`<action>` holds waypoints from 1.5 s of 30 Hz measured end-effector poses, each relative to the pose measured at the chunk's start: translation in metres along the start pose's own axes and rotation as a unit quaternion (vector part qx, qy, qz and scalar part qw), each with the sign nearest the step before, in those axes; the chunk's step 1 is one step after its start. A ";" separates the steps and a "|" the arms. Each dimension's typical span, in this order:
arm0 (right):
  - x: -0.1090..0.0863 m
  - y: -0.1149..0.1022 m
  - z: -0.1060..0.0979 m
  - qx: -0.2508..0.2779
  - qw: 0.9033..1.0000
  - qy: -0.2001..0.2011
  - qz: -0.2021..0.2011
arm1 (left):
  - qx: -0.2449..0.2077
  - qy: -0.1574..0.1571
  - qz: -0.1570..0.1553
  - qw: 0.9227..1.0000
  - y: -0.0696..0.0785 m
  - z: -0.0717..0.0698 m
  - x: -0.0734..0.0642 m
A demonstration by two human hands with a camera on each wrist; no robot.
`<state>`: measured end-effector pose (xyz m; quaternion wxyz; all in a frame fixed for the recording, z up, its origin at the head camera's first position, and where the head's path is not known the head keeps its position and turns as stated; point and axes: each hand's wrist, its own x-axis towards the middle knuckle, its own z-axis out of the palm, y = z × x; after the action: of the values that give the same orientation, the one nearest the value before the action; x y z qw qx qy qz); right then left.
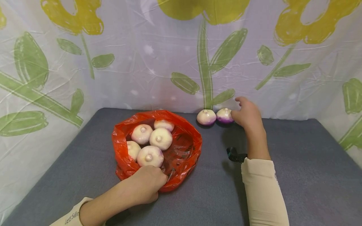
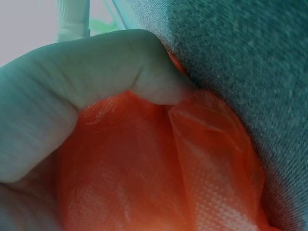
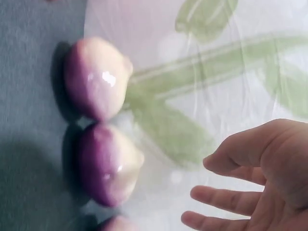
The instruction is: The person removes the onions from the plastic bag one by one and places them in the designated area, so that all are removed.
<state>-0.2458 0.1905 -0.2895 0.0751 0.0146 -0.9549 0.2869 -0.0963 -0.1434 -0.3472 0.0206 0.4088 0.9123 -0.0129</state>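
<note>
A red plastic bag [image 1: 185, 157] stands with its mouth wide, and several white-and-purple turnips [image 1: 160, 138] lie inside it. My left hand [image 1: 145, 185] grips the bag's near rim; the left wrist view shows its thumb [image 2: 110, 65] bent over the red film. At the table's back edge sit two more turnips side by side, a left one [image 1: 206, 117] and a right one [image 1: 224, 115]. My right hand [image 1: 249, 114] hovers beside the right one, fingers spread and holding nothing. Part of a third turnip [image 3: 118, 224] shows at the bottom of the right wrist view.
The grey cloth-covered table [image 1: 209, 194] ends against a hanging curtain [image 1: 135, 62] printed with yellow flowers and green leaves. A black strap [image 1: 236, 156] juts from the right wrist, above the table.
</note>
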 end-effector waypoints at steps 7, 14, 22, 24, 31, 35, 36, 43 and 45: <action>-0.004 -0.025 0.007 -0.013 0.999 0.016 -0.034 | 0.003 0.000 0.000 1.000 0.000 0.000 0.000; -0.008 -0.041 0.014 -0.031 0.996 0.040 -0.074 | -0.001 -0.006 0.001 1.000 0.000 -0.001 0.000; -0.014 -0.063 0.032 -0.059 0.982 0.086 -0.157 | -0.002 -0.003 0.000 1.000 0.000 -0.001 0.001; -0.016 -0.069 0.038 -0.059 0.978 0.094 -0.175 | -0.004 -0.004 0.000 1.000 0.000 -0.001 0.001; -0.027 -0.090 0.050 -0.052 0.966 0.111 -0.227 | -0.007 -0.015 -0.005 1.000 0.001 -0.002 0.002; -0.033 -0.100 0.055 -0.054 0.955 0.101 -0.273 | -0.005 -0.010 -0.004 1.000 0.001 -0.002 0.002; -0.034 -0.102 0.056 -0.056 0.950 0.096 -0.292 | -0.005 -0.008 -0.004 1.000 0.001 -0.002 0.002; -0.040 -0.113 0.062 -0.028 0.898 -0.064 -0.435 | -0.008 -0.001 0.001 1.000 0.000 -0.002 0.001; -0.043 -0.115 0.065 -0.026 0.892 -0.094 -0.441 | -0.010 -0.006 -0.001 1.000 -0.001 -0.002 0.002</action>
<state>-0.2034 0.0578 -0.2864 0.1038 0.4594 -0.8600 0.1965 -0.0979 -0.1425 -0.3456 0.0299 0.4078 0.9125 -0.0059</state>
